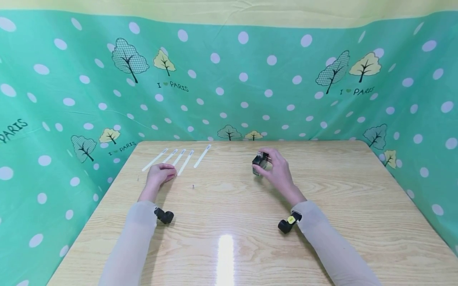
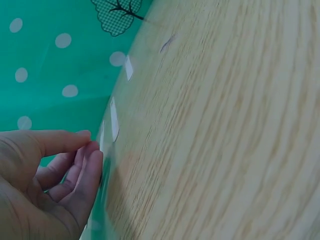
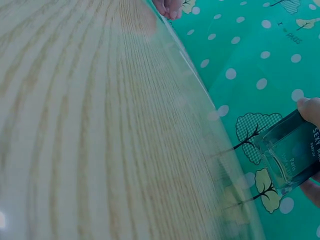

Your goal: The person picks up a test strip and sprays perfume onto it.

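Note:
My right hand (image 1: 277, 169) grips a small dark glass perfume bottle (image 1: 260, 161), held up at the right of centre near the table's far side. In the right wrist view the clear end of the perfume bottle (image 3: 290, 152) shows, with the thumb and fingers on its dark part at the frame edge. My left hand (image 1: 161, 174) is over the near ends of white paper strips (image 1: 185, 162) at the far left. Its thumb and fingertips come together in the left wrist view; whether a strip is between them cannot be told.
Several strips lie slanted side by side, with one strip (image 1: 202, 156) a little apart to the right. A tiny dark mark (image 1: 193, 186) is on the wooden table (image 1: 229, 210). Behind the table hangs a green dotted curtain (image 1: 243, 99).

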The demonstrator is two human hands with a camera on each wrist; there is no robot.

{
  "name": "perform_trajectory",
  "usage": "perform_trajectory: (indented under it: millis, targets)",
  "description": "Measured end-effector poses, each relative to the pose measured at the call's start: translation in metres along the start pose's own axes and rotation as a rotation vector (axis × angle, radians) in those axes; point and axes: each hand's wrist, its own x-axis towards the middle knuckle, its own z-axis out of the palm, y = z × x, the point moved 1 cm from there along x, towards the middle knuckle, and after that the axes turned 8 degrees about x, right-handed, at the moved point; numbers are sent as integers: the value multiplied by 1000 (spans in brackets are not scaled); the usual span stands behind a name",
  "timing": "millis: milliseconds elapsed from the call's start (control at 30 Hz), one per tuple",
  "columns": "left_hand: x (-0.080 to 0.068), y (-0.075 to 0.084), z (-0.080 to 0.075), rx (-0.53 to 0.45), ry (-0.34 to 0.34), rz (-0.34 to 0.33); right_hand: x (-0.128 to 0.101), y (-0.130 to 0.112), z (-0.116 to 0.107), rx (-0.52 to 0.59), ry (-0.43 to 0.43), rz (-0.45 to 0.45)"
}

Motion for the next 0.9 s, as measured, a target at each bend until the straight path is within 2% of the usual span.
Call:
perform_trajectory:
  millis: [400, 733, 900]
  targets:
    - [-3, 12, 5, -18, -51, 9, -1, 3, -3, -19, -6, -5]
    - [-8, 21, 16, 13, -42, 27, -1, 4, -2, -21, -22, 9]
    - [-5, 23, 21, 7, -38, 37, -1, 3, -2, -19, -28, 7]
